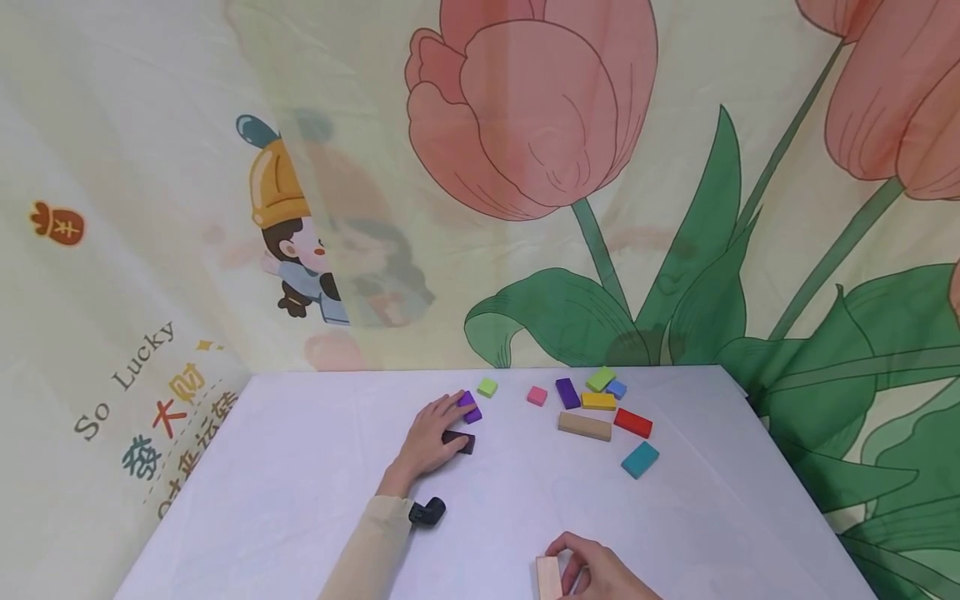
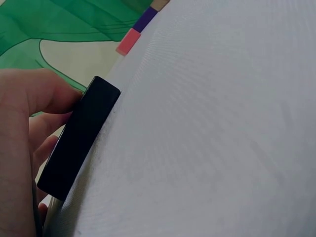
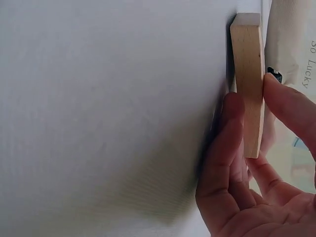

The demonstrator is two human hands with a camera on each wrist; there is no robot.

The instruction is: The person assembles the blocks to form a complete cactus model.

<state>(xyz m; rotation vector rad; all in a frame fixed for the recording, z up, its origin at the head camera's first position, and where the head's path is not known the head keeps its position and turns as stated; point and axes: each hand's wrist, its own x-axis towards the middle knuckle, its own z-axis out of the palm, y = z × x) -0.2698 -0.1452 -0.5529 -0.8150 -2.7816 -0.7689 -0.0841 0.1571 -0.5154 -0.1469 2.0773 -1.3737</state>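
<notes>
Tulip-printed cloth point(image 1: 532, 117) hangs behind a white-covered counter point(image 1: 285, 500), over which two hands work. Of the longer pieces, a tan block point(image 1: 585, 427) lies toward the back right, while a pale wooden block point(image 1: 549, 577) is at the front, clamped between thumb and fingers in the right hand's point(image 1: 603, 573) grip (whether it bears on the surface I cannot tell). Smaller are the black block point(image 1: 461, 442), under the thumb of the left hand point(image 1: 429, 437), and the purple block point(image 1: 470, 407), touched by its fingers; that grip is spread apart. Smallest, a green cube point(image 1: 487, 387) sits just beyond. Probably the step is choosing a piece while steadying the pale one; next, the left fingers need to close on one block without nudging its neighbour.
</notes>
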